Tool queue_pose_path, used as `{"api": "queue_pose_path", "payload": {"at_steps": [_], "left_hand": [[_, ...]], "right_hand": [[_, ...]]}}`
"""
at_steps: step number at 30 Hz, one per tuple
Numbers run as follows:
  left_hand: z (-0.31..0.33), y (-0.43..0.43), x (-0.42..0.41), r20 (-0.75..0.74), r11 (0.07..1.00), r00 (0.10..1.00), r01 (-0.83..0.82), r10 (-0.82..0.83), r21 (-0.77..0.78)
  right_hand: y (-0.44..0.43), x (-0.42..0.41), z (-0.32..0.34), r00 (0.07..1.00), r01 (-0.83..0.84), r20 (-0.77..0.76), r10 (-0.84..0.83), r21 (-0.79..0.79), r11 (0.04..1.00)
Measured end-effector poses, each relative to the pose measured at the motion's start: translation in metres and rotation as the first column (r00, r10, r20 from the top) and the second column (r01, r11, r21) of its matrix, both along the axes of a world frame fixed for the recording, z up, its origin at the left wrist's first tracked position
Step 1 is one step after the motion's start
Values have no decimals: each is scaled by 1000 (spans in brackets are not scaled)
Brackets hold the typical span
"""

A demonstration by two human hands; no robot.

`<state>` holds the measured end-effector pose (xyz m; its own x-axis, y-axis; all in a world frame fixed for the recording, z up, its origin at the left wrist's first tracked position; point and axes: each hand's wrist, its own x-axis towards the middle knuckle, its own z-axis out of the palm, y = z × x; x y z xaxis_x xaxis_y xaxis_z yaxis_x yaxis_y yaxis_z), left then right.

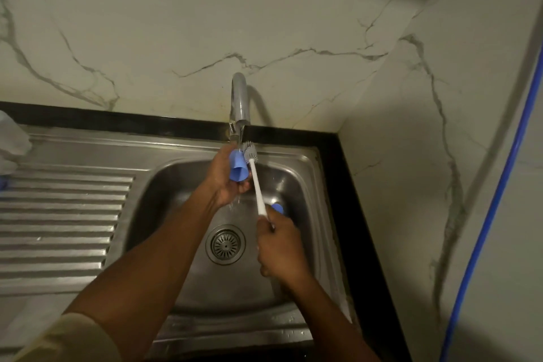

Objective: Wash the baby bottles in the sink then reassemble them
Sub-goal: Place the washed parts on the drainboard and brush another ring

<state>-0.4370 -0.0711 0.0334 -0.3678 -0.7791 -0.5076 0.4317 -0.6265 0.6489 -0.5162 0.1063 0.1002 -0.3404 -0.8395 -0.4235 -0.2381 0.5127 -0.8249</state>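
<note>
Under the running tap (239, 103), above the sink's (164, 185) back edge, a blue bottle cap (238, 169) is gripped by the left hand (226, 178); a bottle brush (255, 176) is clasped by the right hand (279, 244). Washing is under way; the bristles probably must next be pushed inside the cap.

The pale translucent item (11, 141) at the left edge was cut off and unidentifiable. A small blue rounded piece (277, 209) lay mostly hidden behind the right hand (279, 244). The blue hose (496, 200) ran off-frame at both ends.
</note>
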Motion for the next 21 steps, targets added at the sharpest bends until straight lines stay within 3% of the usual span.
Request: {"api": "queue_pose_path", "payload": {"at_steps": [2,5,7,10,12,15,17,21], "left_hand": [[3,0,-3,-3,996,999,-37,37,-76],[6,-11,5,-48,985,984,-174,174,4],[5,-14,8,-49,988,987,-151,152,20],[7,-4,-3,-26,997,997,-74,74,20],[12,-4,-7,-33,993,992,-120,121,18],[14,-19,2,-17,967,970,-242,244,81],[11,-21,5,18,970,974,-227,226,85],[7,-8,-9,5,995,996,-92,92,-32]], "right_hand": [[-5,2,8,998,-51,-30,51,-21,998],[15,4,10,963,-205,-192,189,-64,977],[21,1,9,944,-210,-274,185,-64,976],[-3,-5,11,995,-41,-92,38,-31,999],[-9,-6,16,1000,-15,-23,14,-35,999],[16,-1,15,971,-161,-191,147,-61,985],[24,3,14,946,-202,-268,183,-46,978],[-11,2,16,991,-71,-117,65,-46,996]]}}
